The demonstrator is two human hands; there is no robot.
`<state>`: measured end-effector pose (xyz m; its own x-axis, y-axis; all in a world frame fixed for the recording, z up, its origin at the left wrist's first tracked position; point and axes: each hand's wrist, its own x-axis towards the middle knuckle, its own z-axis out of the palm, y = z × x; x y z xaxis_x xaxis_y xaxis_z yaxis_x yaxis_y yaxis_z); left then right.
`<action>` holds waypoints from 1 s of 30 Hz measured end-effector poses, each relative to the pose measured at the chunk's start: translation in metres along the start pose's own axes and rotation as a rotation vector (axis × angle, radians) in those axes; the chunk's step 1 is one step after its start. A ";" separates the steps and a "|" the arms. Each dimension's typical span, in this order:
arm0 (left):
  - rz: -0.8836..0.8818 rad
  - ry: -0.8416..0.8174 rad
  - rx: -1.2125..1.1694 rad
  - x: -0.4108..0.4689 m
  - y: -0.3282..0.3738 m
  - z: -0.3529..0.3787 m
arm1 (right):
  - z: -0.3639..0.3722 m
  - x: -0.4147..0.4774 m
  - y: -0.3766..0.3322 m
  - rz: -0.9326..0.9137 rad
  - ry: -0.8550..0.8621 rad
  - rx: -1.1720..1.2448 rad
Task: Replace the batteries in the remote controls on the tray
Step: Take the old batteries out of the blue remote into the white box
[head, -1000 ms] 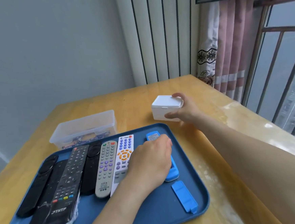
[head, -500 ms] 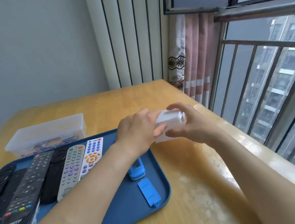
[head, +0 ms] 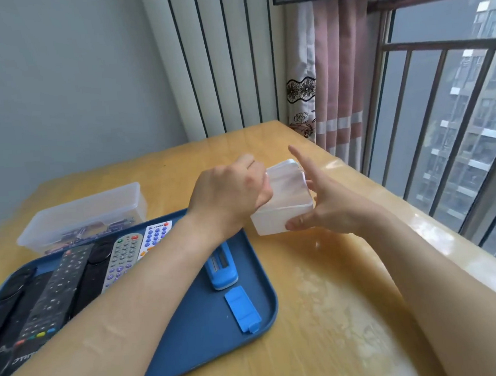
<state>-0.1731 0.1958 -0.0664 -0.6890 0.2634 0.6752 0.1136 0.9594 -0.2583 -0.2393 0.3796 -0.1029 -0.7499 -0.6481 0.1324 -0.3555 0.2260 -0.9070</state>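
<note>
A small white lidded box (head: 283,202) is held above the table just right of the blue tray (head: 192,325). My right hand (head: 328,205) holds it from the right, thumb under its front corner, index finger pointing up. My left hand (head: 232,195) grips its left side and lid edge. On the tray lie several remotes, black (head: 53,295), grey (head: 121,257) and white (head: 155,233). A blue remote (head: 220,267) lies face down with its battery bay open. Its blue cover (head: 241,308) lies beside it on the tray.
A clear plastic container (head: 85,212) with dark items inside stands behind the tray. The wooden table (head: 325,315) ends at the right along a barred window. A white radiator and pink curtain stand behind the table.
My left hand left the blue remote and came up to the white box. My right hand lifted the box off the table and tilted it between both hands.
</note>
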 end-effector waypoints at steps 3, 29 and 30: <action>-0.177 -0.011 -0.175 0.015 -0.003 -0.005 | -0.004 0.000 0.005 0.022 -0.069 0.086; -0.399 -0.705 -0.931 0.027 0.033 0.003 | -0.011 0.001 0.004 0.102 -0.094 -0.249; -0.445 -0.629 -0.956 0.026 0.032 0.000 | -0.011 0.001 0.003 0.112 -0.094 -0.251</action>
<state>-0.1872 0.2336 -0.0573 -0.9970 0.0531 0.0561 0.0772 0.7113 0.6986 -0.2473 0.3881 -0.1013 -0.7413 -0.6711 -0.0112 -0.4093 0.4652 -0.7849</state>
